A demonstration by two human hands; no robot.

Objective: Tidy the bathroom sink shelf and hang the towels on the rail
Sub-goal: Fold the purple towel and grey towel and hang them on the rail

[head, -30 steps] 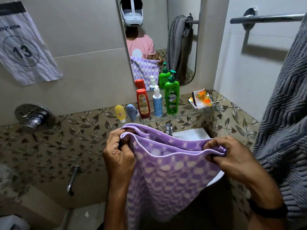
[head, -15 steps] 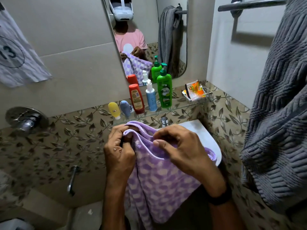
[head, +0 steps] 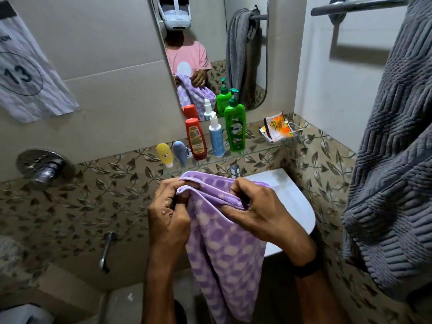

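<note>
A person holds a lilac terry towel patterned with pale dots (head: 224, 253) in front of the white ceramic sink (head: 294, 197). The left hand (head: 168, 213) pinches the towel's bound top edge at its left corner, fingers curled tight round the hem. The right hand (head: 259, 213), with a black wristband (head: 306, 267) on it, grips the same edge just beside the left, thumb and fingers bunching the folded cloth. The two hands are close together, and the rest of the towel hangs straight down below them.

A dark grey ribbed towel (head: 392, 183) is draped over the chrome wall rail (head: 360, 5) at the upper right and hangs down the right wall.

On the narrow glass shelf (head: 257, 152) under the tall mirror (head: 245, 54) stand five bottles in a row. From its left end they are a small yellow squeeze tube on its cap (head: 164, 154), a small grey-blue tube (head: 180, 152), a red bottle with a yellow label (head: 196, 137), a white and pale blue spray bottle (head: 216, 136) and a green pump bottle (head: 235, 127). At the shelf's right end, orange and white sachets (head: 278, 129) sit in a wire holder.

A crumpled paper sign numbered 13 (head: 23, 73) hangs on the left wall.
</note>
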